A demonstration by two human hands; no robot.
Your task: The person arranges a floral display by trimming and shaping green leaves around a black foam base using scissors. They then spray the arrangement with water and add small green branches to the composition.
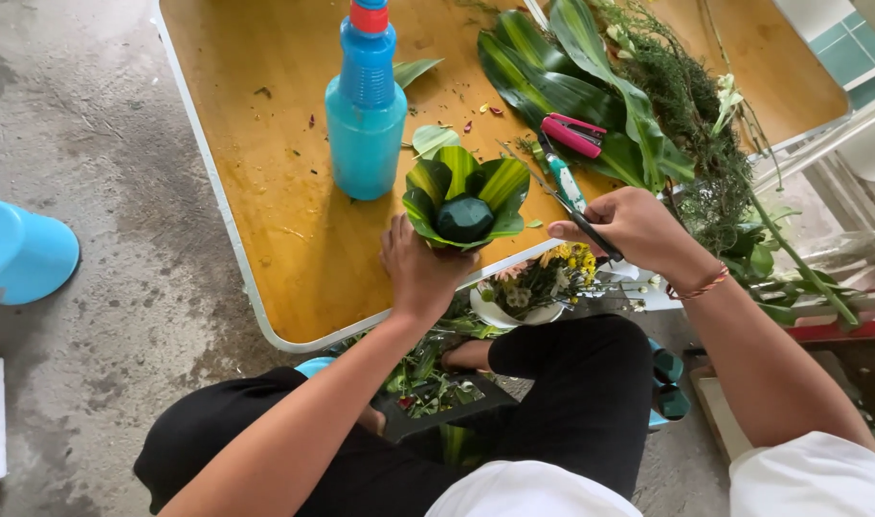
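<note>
Grey concrete floor (93, 191) lies under the seated person, and a low wooden table (265, 191) with a white edge stands just ahead. One blue stool (21, 254) sits off to the left. On the table are one blue spray bottle (366, 115), one pink stapler (573, 134) and a heap of long green leaves (552, 77). The left hand (420, 268) curls closed under one folded-leaf cup (464, 199) at the table's near edge. The right hand (634, 225) pinches one pair of scissors (572, 196) beside it.
</note>
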